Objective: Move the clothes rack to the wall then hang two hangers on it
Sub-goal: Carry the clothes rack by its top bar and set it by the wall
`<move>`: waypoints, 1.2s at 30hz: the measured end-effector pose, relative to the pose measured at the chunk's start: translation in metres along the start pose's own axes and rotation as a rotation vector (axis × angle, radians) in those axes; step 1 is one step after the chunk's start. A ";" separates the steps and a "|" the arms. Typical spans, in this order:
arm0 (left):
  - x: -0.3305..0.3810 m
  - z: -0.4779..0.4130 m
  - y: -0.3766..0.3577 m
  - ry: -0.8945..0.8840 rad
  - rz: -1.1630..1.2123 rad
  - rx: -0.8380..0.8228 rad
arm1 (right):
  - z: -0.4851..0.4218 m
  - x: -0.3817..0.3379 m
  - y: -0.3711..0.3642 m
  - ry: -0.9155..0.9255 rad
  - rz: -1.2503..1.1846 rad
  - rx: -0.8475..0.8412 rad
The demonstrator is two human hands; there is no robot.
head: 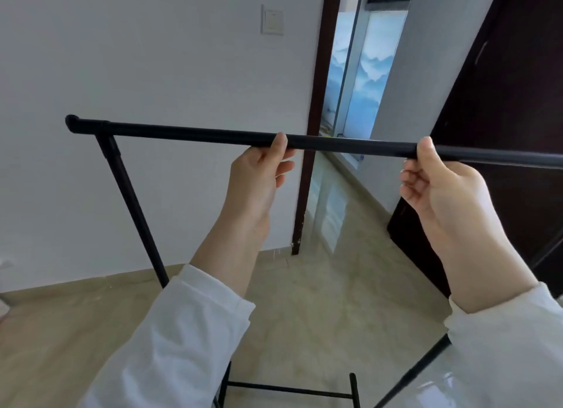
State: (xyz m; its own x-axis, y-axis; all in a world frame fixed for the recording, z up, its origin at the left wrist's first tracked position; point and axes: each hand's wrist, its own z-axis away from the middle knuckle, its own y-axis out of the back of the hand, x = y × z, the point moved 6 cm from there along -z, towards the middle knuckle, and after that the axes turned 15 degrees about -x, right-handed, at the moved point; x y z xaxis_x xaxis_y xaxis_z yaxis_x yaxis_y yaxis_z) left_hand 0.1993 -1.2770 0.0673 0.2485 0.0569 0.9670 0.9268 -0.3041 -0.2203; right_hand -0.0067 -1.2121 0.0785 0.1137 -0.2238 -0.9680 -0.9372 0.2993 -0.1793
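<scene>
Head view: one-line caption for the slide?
Both hands, left and right, grasp the black clothes rack's top bar near a white wall.

Two bare forearms in frame, each coming out of a white long sleeve. Left sleeve is loose, soft fabric, pushed back up the forearm so the cuff bunches into a thick rolled fold; broad creases run along its length. Right sleeve is the same white cloth (looks like one garment), cuff also bunched in a soft ridge well above the wrist, partly cut off by the frame edge. No print, buttons or seams readable on either. Left hand is bare, nails short and plain. Right hand is bare too, with a thin pale ring on one finger.
</scene>
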 end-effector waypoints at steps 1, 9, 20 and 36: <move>-0.001 -0.009 0.012 0.005 0.010 0.006 | -0.009 0.006 -0.012 -0.008 0.002 -0.007; -0.008 -0.077 0.094 0.034 0.028 0.092 | -0.079 0.049 -0.091 -0.064 -0.005 -0.036; 0.029 -0.156 0.173 -0.052 -0.069 0.216 | -0.177 0.071 -0.182 -0.046 -0.074 -0.165; 0.054 -0.268 0.346 -0.053 0.013 0.123 | -0.278 0.112 -0.355 -0.050 -0.096 -0.160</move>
State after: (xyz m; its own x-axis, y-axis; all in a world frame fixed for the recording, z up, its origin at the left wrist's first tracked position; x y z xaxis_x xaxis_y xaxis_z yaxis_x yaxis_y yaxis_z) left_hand 0.4582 -1.6342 0.0781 0.2727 0.1052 0.9563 0.9499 -0.1869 -0.2503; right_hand 0.2468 -1.6008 0.0829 0.2180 -0.1973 -0.9558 -0.9612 0.1262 -0.2453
